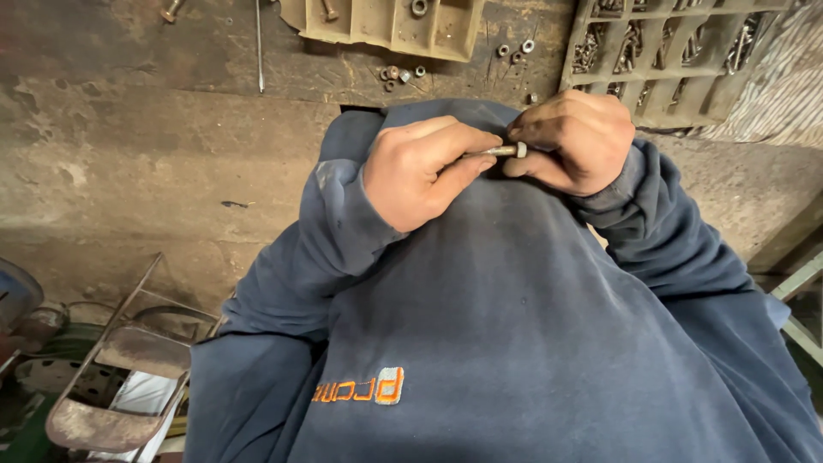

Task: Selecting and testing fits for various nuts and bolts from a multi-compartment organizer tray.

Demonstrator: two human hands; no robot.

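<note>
Left hand [417,176] and right hand [573,141] both closed their grip on a small bolt [504,151], held against the blue sweatshirt [514,309], near the table [171,129] edge.

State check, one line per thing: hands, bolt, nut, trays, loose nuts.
left hand: closed around the bolt's shank
right hand: fingers pinched at the bolt's tip
bolt: held level between both hands, mostly hidden
nut: on the bolt, at the right hand's fingertips
compartment tray: on the bench, cells filled with metal fasteners
beige tray: on the bench, holding a few pieces
loose nuts: scattered on the bench
</note>
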